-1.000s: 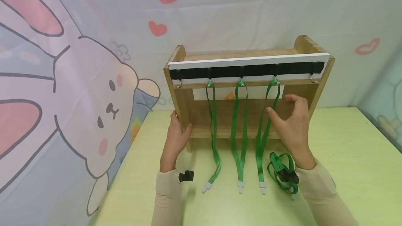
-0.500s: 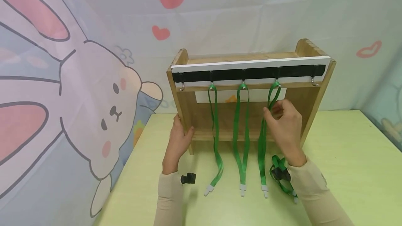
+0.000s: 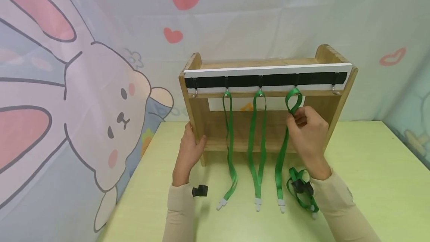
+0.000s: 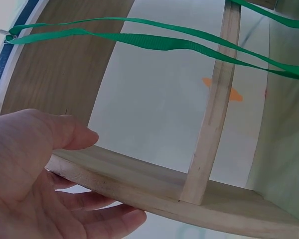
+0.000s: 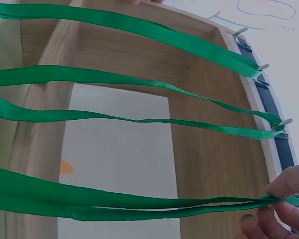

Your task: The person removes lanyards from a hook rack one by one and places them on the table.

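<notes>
Three green lanyards hang in front of a small wooden shelf [image 3: 268, 127]. My right hand [image 3: 308, 137] pinches the rightmost hanging lanyard [image 3: 282, 163] just under its top loop, thumb against fingers, as the right wrist view also shows. That loop spreads round at the third lanyard's hook; whether it still bears on the hook cannot be told. The middle lanyard [image 3: 251, 145] and the left lanyard [image 3: 230, 148] hang from their own hooks, white clips on the table. My left hand [image 3: 189, 152] grips the shelf's left side panel [image 4: 119, 186], thumb inside and fingers outside.
A bundled green lanyard [image 3: 299, 176] with a black piece lies near my right sleeve. Bare metal hooks, a left end hook [image 3: 195, 93] and a right end hook [image 3: 335, 90], flank the hanging lanyards. A printed cloth [image 3: 242, 21] stands behind the pale green table [image 3: 366, 182].
My right hand has come in from the right, closed on the third lanyard, and moved slightly rightward with it; its top loop has widened. My left hand has stayed on the panel.
</notes>
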Demonstrator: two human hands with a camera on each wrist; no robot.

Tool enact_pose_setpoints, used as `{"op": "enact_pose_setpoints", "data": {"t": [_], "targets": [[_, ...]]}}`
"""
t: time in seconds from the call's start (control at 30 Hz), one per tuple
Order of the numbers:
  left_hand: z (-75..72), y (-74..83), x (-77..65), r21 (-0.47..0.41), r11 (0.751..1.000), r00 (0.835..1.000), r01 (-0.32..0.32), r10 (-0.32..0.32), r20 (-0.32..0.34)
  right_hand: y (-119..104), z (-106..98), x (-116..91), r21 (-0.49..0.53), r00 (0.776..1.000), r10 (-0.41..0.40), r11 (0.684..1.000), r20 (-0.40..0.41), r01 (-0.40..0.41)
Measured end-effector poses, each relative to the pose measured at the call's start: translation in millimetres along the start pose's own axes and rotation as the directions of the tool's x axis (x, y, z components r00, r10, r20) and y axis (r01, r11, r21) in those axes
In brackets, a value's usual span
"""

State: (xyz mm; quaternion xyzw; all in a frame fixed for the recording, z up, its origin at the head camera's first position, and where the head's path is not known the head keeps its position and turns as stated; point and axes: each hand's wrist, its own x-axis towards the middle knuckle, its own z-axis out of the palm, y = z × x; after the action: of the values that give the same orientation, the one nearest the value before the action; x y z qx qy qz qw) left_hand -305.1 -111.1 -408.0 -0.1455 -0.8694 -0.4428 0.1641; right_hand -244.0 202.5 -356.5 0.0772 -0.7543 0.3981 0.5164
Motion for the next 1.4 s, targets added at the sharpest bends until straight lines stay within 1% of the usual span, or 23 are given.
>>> {"op": "enact_pose_setpoints", "data": {"t": [0.1,0.17,0.27,0.37,0.53,0.7,0.8,0.93,1.0,1.1,1.2,1.3,1.37,1.4], "targets": [[-0.3,-1.1,0.7,0.003,1.0,1.0,-0.008,0.008,0.001,0.8,-2.8,-1.1,0.015,1.0,0.008,1.0,0.005,-0.008],[0.2,-2.4,1.6,0.002,1.0,1.0,-0.008,0.008,0.001,1.2,-5.9,-2.6,0.021,0.999,0.019,1.0,0.028,-0.02],[0.8,-3.2,3.2,-0.005,1.0,1.0,-0.004,0.004,-0.003,1.3,-12.9,-5.4,0.031,0.995,0.039,0.999,0.086,-0.042],[-0.4,-3.2,5.1,-0.007,1.0,1.0,-0.001,0.0,-0.009,1.5,-20.5,-8.3,0.029,0.984,0.079,0.996,0.16,-0.085],[-5.3,-3.3,8.1,0.005,1.0,1.0,0.007,-0.007,-0.014,2.0,-28.9,-13.9,0.017,0.949,0.163,0.985,0.269,-0.174],[-6.5,-5.1,8.7,-0.021,1.0,1.0,0.023,-0.023,0.001,3.0,-35.2,-25.2,0.029,0.908,0.231,0.966,0.349,-0.257],[-5.4,-6.1,8.6,-0.037,0.999,1.0,0.026,-0.025,0.017,3.1,-38.6,-31.1,0.046,0.891,0.248,0.957,0.379,-0.286],[-4.1,-5.4,8.8,-0.037,0.999,1.0,0.005,-0.004,0.022,0.4,-43.7,-34.7,0.074,0.878,0.266,0.945,0.399,-0.32],[-4.1,-4.5,8.3,-0.038,0.999,1.0,-0.004,0.005,0.021,-0.1,-45.7,-35.7,0.09,0.866,0.276,0.936,0.416,-0.341],[-4.8,-3.0,7.0,-0.045,0.999,1.0,-0.003,0.005,0.027,0.9,-47.4,-38.1,0.096,0.84,0.3,0.92,0.453,-0.38],[-5.3,-2.3,5.6,-0.048,0.999,0.999,0.01,-0.008,0.033,4.2,-46.9,-43.0,0.077,0.8,0.346,0.897,0.491,-0.435],[-4.3,-3.6,3.9,-0.04,0.999,0.999,0.028,-0.026,0.046,9.2,-45.0,-48.8,0.049,0.764,0.377,0.882,0.523,-0.469],[-3.2,-4.2,2.5,-0.029,0.999,0.998,0.038,-0.036,0.056,11.9,-43.8,-52.2,0.032,0.749,0.387,0.878,0.537,-0.477],[-2.5,-4.7,1.6,-0.022,0.999,0.997,0.04,-0.038,0.06,12.9,-43.3,-53.6,0.028,0.746,0.388,0.879,0.541,-0.476]]}}
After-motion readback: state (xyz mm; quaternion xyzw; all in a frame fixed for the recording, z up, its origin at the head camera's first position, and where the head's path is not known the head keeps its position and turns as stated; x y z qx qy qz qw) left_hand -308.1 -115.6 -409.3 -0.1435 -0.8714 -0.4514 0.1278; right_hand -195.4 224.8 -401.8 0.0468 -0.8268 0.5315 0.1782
